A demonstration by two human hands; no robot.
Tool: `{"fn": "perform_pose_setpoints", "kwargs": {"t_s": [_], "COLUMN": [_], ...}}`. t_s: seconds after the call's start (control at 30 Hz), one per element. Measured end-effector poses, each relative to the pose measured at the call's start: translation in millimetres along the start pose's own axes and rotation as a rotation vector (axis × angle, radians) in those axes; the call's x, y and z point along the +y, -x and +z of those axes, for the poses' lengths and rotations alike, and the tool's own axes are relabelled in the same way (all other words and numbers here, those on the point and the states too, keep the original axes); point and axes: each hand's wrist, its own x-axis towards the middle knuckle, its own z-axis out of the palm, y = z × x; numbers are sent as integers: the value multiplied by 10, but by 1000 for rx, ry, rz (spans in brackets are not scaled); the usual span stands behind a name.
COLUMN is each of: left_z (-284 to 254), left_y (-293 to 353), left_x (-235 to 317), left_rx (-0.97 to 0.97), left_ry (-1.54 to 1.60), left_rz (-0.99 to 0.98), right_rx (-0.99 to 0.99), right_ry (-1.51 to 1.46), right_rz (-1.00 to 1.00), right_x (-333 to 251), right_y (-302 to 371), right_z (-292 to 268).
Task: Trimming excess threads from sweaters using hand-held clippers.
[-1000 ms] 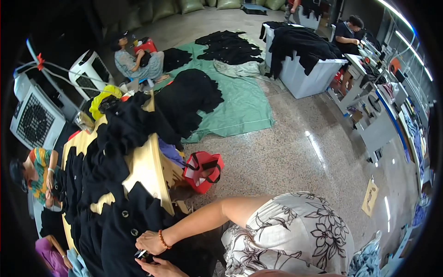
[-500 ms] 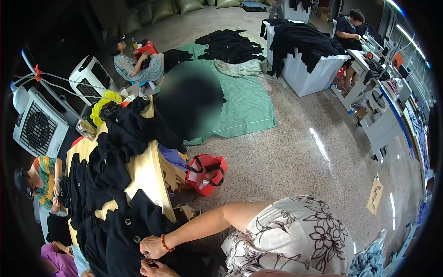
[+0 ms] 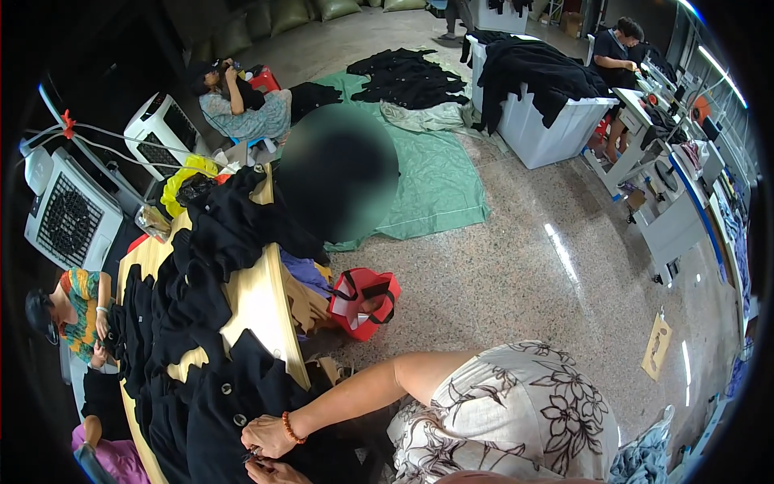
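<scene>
**A:** Layout?
**B:** Pale wood surface [image 3: 258, 302], left of red bag [image 3: 355, 328]. Blk garment [image 3: 218, 440] spread over its lower end, below-left of bag. R hand [image 3: 270, 436] + L hand [image 3: 274, 470] both at the garment, same side of bag, R one nearer it. Smallest: round pale-rimmed disc [image 3: 239, 419] on the cloth, just beside R hand, also below-left of bag.

**A:** Hand state?
**B:** R: narrow, fingers curled down. L: fingers bent in toward R, partly cut off by lower edge. Can't tell what either grips; blk on blk, too small.

**A:** How to do it well?
**B:** IMO: 1) keep garment flat + taut so no 2nd layer gets caught; 2) L hand pins cloth, R does fine work; 3) fingertips clear of anything sharp; 4) small moves, check the spot, esp. on blk.

**A:** Diff vs 1 s ago?
**B:** Seated co-worker [image 3: 242, 117], up-left of bag: forearm now raised near head, was down by lap. Hands below-left of bag: had a gap w/ metal blades showing btwn them; now fingertips close together, blades n/v. Garment approx same place re bag.
</scene>
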Motion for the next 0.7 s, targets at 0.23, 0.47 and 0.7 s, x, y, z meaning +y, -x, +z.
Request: {"fn": "perform_pose_setpoints", "kwargs": {"t_s": [0.23,0.47,0.7], "left_z": [-56,-184,-55], "left_y": [5,-25,26], "left_x": [43,159,-46], "left_rx": [-49,-98,-103], "left_ry": [585,603,678], "left_rz": [-264,-307,-281], "right_rx": [-58,1,5], "right_ry": [57,49,44], "right_rz": [7,-25,-15], "right_x": [-67,-52,-42], "right_y": [-6,47,51], "right_z": [-1,16,9]}}
